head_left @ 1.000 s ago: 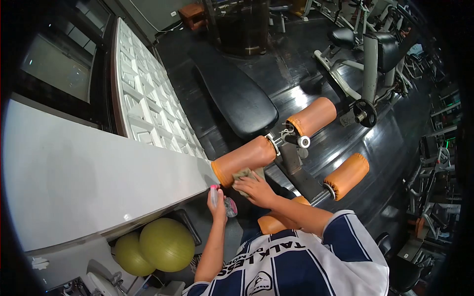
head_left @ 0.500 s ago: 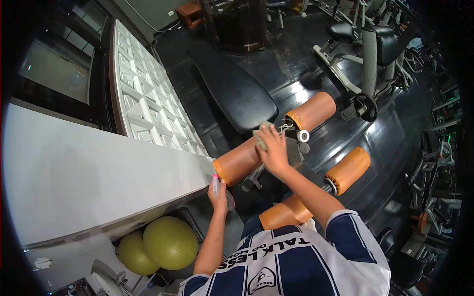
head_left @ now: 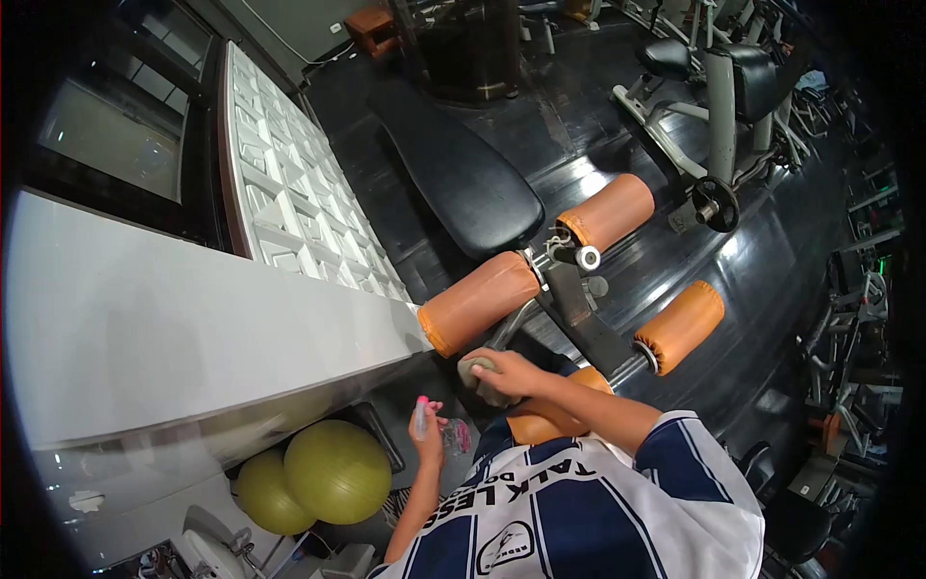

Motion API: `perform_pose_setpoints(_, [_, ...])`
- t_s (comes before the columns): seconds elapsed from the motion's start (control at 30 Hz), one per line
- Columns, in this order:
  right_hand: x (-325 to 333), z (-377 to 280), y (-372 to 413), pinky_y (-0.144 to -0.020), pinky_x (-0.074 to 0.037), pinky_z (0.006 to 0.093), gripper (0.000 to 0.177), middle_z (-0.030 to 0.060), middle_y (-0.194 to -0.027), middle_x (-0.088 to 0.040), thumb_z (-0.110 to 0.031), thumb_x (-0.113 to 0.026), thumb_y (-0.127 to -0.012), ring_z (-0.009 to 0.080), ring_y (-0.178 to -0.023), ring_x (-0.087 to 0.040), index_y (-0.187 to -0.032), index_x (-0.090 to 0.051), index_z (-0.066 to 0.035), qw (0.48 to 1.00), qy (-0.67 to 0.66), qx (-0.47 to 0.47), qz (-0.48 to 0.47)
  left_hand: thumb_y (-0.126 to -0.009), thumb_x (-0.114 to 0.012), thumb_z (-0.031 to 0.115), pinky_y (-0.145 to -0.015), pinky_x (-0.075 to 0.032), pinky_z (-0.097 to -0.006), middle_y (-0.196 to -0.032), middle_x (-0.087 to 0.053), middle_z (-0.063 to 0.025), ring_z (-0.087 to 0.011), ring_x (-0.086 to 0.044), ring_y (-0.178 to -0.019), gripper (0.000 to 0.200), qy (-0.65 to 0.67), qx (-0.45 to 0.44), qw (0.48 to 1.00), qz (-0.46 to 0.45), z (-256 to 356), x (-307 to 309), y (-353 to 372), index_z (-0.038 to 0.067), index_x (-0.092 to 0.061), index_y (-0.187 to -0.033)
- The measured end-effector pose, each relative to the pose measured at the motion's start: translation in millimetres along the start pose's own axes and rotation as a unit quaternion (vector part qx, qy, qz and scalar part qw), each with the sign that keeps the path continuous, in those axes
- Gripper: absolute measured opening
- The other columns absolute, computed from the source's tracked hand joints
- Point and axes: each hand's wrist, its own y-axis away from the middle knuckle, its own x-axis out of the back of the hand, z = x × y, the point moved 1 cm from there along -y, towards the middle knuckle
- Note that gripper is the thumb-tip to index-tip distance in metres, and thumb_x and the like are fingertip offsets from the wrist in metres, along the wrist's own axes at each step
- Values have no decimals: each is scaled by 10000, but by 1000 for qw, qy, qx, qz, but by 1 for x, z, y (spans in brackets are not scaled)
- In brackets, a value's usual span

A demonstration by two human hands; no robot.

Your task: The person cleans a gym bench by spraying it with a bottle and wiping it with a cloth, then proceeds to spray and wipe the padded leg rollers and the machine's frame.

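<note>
My left hand (head_left: 426, 430) is wrapped round a clear spray bottle (head_left: 455, 436) with a pink tip on its nozzle, low in front of my body. To the right of it, my right hand (head_left: 511, 374) grips a bunched grey-green cloth (head_left: 475, 371), held apart from the padding. Just beyond my hands lies a brown foam roller pad (head_left: 479, 301) with orange ends, fixed to a bench with a black padded top (head_left: 463, 183). A second brown roller (head_left: 610, 212) sits on the far side of the bench's post.
Two orange rollers, one at the right (head_left: 680, 328) and one close to my body (head_left: 540, 417), sit on the lower bar. A white ledge (head_left: 212, 357) runs along the left. Green exercise balls (head_left: 338, 471) rest below it. A weight machine (head_left: 721, 116) stands at the upper right.
My right hand has come off the near brown roller with the cloth and moved back toward my body. My left hand has moved down with the spray bottle, away from the roller's end.
</note>
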Motion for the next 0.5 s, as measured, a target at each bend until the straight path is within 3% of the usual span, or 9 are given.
perform_pose_setpoints(0.03, [12,1,12,-848,-540,420,339,181,-1032,-711,-302,-539,-1000,352,-965,-701,-1284,-575,-122,999,-32,-36,5,-1019,-563,375,-631,-487,-256,-1016,-688,-121,-111,-604,-669,395,4,-40,999,14,4,-2,4,-3,-602,-1124])
perform_pose_setpoints(0.1, [44,-27,35,-855,-538,401,323,170,-1037,-710,-296,-541,-1004,300,-988,-704,-1279,-585,-131,986,-93,-140,11,-1027,-535,397,-628,-484,-253,-1011,-688,-125,-108,-604,-668,414,9,-56,998,-1,23,-4,10,-4,-597,-1106])
perform_pose_setpoints(0.13, [49,-19,44,-855,-538,401,323,170,-1037,-710,-296,-541,-1004,300,-988,-704,-1279,-585,-131,986,-91,-140,17,-1035,-507,419,-625,-482,-250,-1006,-688,-128,-106,-605,-667,436,13,-74,997,-13,29,-5,10,-5,-593,-1088])
perform_pose_setpoints(0.17, [56,-10,53,-865,-536,400,322,170,-1051,-706,-296,-539,-1006,294,-999,-699,-1277,-589,-131,991,-58,-104,67,-1040,-430,507,-627,-483,-255,-985,-685,-126,-112,-609,-671,527,-2,-102,994,-26,31,-7,7,5,-589,-1054])
perform_pose_setpoints(0.2, [62,-1,63,-875,-534,399,320,170,-1066,-702,-296,-537,-1007,287,-1011,-694,-1276,-592,-131,990,-23,-69,117,-1040,-430,507,-627,-483,-255,-985,-685,-126,-112,-609,-671,527,0,-104,994,-33,33,-9,3,5,-589,-1054])
perform_pose_setpoints(0.3, [76,0,90,-907,-517,392,327,169,-1098,-693,-291,-538,-1006,302,-1025,-681,-1283,-593,-127,982,-44,-102,154,-1002,-333,658,-693,-488,-286,-963,-662,-101,-147,-602,-712,664,19,-134,985,-104,56,-32,-3,41,-567,-1077])
perform_pose_setpoints(0.47, [79,-15,126,-925,-503,391,342,173,-1115,-692,-300,-534,-1010,308,-1044,-676,-1286,-588,-106,976,-46,-84,197,-1010,-331,644,-682,-496,-315,-913,-631,-84,-155,-593,-697,637,96,-149,974,-143,97,-76,7,54,-568,-1055])
perform_pose_setpoints(0.5, [80,-15,134,-922,-502,371,332,151,-1112,-689,-291,-535,-1014,259,-1033,-669,-1274,-591,-92,975,-55,-94,195,-1013,-334,635,-675,-493,-316,-921,-631,-84,-151,-582,-680,624,100,-153,971,-156,104,-79,11,60,-571,-1047])
